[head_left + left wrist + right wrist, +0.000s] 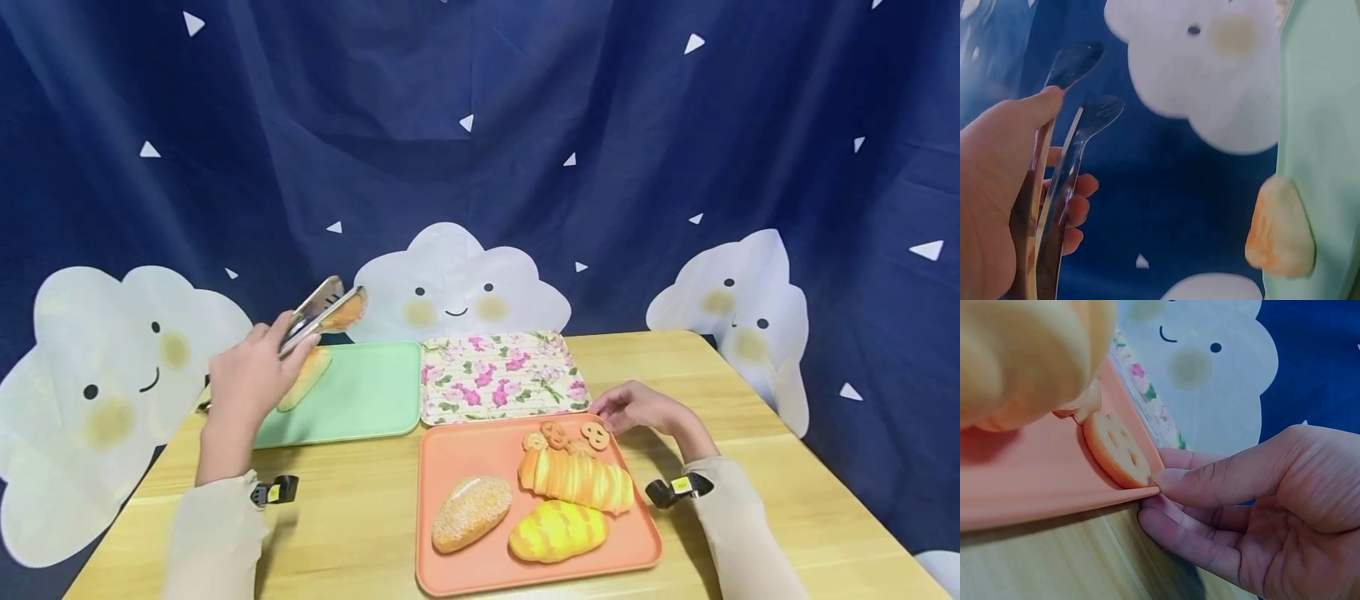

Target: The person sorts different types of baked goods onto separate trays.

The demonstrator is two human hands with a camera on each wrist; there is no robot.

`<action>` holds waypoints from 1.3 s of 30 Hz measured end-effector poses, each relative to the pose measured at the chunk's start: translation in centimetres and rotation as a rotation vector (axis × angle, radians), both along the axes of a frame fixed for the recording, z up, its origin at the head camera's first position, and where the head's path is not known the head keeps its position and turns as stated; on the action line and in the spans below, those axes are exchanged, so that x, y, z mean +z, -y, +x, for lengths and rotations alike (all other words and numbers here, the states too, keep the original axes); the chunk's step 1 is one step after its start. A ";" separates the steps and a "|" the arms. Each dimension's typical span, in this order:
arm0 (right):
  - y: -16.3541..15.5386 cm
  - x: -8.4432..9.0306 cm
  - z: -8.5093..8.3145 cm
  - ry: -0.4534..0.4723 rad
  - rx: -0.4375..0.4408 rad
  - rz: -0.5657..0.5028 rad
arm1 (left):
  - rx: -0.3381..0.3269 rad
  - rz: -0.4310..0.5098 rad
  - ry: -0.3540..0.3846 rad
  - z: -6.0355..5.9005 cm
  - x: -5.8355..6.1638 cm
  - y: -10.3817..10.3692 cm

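Note:
My left hand [255, 362] grips metal tongs [322, 310] raised above the left side of the green tray [367, 392]. In the left wrist view the tongs [1079, 131] hold nothing between their ends. A pale bread piece [306, 379] lies on the green tray below them, and the same bread piece [1279, 228] shows at the tray's edge. My right hand [613, 419] pinches the far right corner of the orange tray [465, 454], thumb on the rim and fingers underneath. In the right wrist view this right hand [1160, 490] is just beside a round cookie [1116, 450].
The orange tray carries a sesame roll [471, 512], a yellow bun [557, 531], a long striped loaf [577, 479] and small cookies [553, 433]. A floral tray [498, 375] lies behind it, beside the green one. A blue cloud curtain hangs behind the wooden table [750, 433].

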State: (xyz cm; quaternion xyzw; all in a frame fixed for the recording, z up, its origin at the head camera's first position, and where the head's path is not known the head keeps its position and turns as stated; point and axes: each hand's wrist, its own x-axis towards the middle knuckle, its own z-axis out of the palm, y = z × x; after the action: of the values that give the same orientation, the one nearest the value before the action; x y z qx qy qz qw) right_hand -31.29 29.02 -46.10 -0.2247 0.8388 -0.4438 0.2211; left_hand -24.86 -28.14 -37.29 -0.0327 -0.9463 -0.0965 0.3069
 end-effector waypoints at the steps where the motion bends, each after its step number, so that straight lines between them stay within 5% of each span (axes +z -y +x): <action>1: 0.1 0.0 -0.1 0.003 0.000 -0.002 | -0.027 -0.016 -0.031 -0.1 -0.1 -0.5; 5: 0.4 0.1 -0.2 0.015 0.003 -0.012 | -0.186 -0.086 -0.164 -0.2 -0.5 -2.4; 7: 0.5 0.1 -0.2 0.020 0.007 -0.016 | -0.274 -0.093 -0.153 0.0 -0.5 -3.1; 10: 0.5 0.1 -0.2 0.018 0.009 -0.009 | -0.357 -0.064 -0.002 0.5 -0.2 -4.0; 15: 0.6 -0.1 -0.2 0.031 0.012 -0.017 | -0.390 -0.011 0.238 1.2 0.5 -4.7; 25: 0.4 -0.2 -0.4 0.019 0.025 -0.009 | -0.575 0.117 0.460 2.0 0.1 -6.3; 31: 0.0 0.2 -0.3 0.023 0.041 -0.025 | -0.688 0.078 0.559 2.1 -0.1 -8.2; 39: -0.2 0.7 -0.1 0.026 0.036 -0.012 | -0.738 0.043 0.706 2.4 -0.2 -9.4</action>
State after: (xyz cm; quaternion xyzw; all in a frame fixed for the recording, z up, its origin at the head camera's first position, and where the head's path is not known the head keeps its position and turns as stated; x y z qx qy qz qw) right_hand -31.43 29.22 -45.44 -0.2355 0.8289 -0.4478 0.2385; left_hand -22.49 -18.71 -37.45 -0.3240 -0.9154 -0.2232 -0.0854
